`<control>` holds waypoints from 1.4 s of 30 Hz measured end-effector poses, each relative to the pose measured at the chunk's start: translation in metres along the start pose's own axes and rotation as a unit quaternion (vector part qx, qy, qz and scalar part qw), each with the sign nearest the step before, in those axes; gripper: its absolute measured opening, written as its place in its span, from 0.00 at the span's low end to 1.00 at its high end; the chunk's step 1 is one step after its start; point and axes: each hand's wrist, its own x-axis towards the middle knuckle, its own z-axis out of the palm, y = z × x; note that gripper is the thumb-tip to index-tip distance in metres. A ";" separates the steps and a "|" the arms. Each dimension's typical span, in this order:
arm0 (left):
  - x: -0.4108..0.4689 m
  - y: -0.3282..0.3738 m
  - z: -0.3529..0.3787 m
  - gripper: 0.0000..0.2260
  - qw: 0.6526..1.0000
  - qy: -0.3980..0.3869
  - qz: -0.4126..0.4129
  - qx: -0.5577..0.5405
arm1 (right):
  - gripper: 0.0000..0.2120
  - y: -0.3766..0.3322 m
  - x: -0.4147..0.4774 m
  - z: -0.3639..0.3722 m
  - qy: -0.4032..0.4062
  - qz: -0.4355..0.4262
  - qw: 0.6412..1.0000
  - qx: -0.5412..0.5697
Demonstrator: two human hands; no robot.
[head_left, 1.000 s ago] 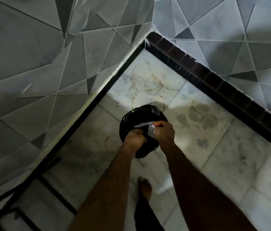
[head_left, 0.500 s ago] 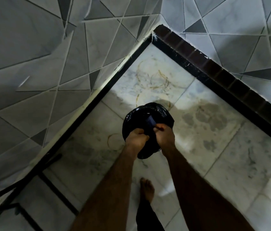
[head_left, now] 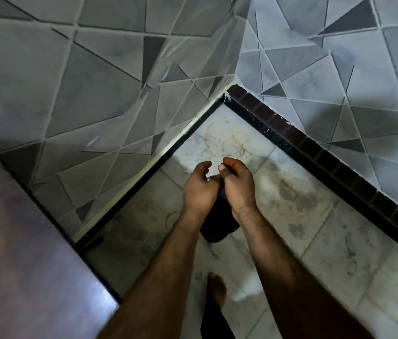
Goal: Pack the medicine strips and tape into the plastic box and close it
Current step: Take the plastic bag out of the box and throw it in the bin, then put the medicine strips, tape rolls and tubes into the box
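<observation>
My left hand [head_left: 199, 189] and my right hand [head_left: 238, 184] are pressed together over the floor, fingers curled inward. A small shiny bit [head_left: 208, 178] shows between the fingertips, and I cannot tell what it is or which hand holds it. Below the wrists a black, bag-like object [head_left: 217, 223] is mostly hidden by the hands. No plastic box, medicine strip or tape is visible.
Two walls of grey triangular tiles meet in a corner [head_left: 229, 91], with a dark skirting strip [head_left: 315, 152] along the right wall. The marble floor [head_left: 303, 216] is stained. A dark glossy surface [head_left: 22, 253] fills the lower left. My bare foot [head_left: 215, 289] stands below the hands.
The white strip held over the black bag a second ago is gone from sight. Both hands have come up towards the camera and now cover most of the bag. The view has shifted.
</observation>
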 end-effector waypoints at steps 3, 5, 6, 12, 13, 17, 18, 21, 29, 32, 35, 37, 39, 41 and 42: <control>-0.039 0.025 -0.036 0.23 0.998 0.022 0.049 -0.039 | 0.16 -0.039 -0.045 0.006 -0.012 -0.037 0.999 0.028; -0.064 0.036 -0.062 0.22 0.995 0.041 0.080 -0.053 | 0.15 -0.060 -0.075 0.009 -0.027 -0.061 0.997 0.043; -0.079 0.039 -0.079 0.22 0.992 0.048 0.093 -0.063 | 0.15 -0.071 -0.094 0.012 -0.037 -0.075 0.995 0.049; -0.164 0.032 -0.182 0.24 0.974 0.114 0.165 -0.102 | 0.14 -0.122 -0.209 0.044 -0.094 -0.151 0.982 0.060; -0.179 0.028 -0.196 0.25 0.973 0.120 0.168 -0.106 | 0.14 -0.125 -0.225 0.049 -0.102 -0.160 0.980 0.058; -0.248 -0.011 -0.269 0.27 0.962 0.172 0.189 -0.100 | 0.13 -0.130 -0.305 0.085 -0.154 -0.189 0.969 0.029; -0.265 -0.023 -0.286 0.28 0.960 0.184 0.191 -0.092 | 0.14 -0.129 -0.324 0.093 -0.165 -0.194 0.967 0.029; -0.317 -0.060 -0.336 0.28 0.959 0.209 0.170 -0.093 | 0.16 -0.119 -0.380 0.118 -0.199 -0.203 0.959 0.013; -0.430 -0.167 -0.428 0.24 0.947 0.280 0.119 -0.107 | 0.16 -0.063 -0.494 0.183 -0.290 -0.212 0.931 -0.055; -0.458 -0.198 -0.445 0.25 0.942 0.306 0.103 -0.088 | 0.17 -0.045 -0.525 0.201 -0.316 -0.223 0.917 -0.101; -0.476 -0.223 -0.453 0.23 0.940 0.323 0.082 -0.072 | 0.15 -0.032 -0.546 0.211 -0.328 -0.228 0.905 -0.145; -0.487 -0.239 -0.457 0.23 0.937 0.339 0.067 -0.049 | 0.14 -0.024 -0.553 0.214 -0.325 -0.235 0.897 -0.185; -0.496 -0.257 -0.459 0.22 0.935 0.350 0.050 -0.035 | 0.16 -0.016 -0.555 0.215 -0.313 -0.239 0.891 -0.224; -0.507 -0.285 -0.469 0.21 0.930 0.366 0.005 -0.037 | 0.16 -0.007 -0.562 0.223 -0.307 -0.252 0.878 -0.267; -0.509 -0.293 -0.470 0.20 0.928 0.371 -0.014 -0.028 | 0.15 -0.006 -0.562 0.221 -0.299 -0.257 0.874 -0.283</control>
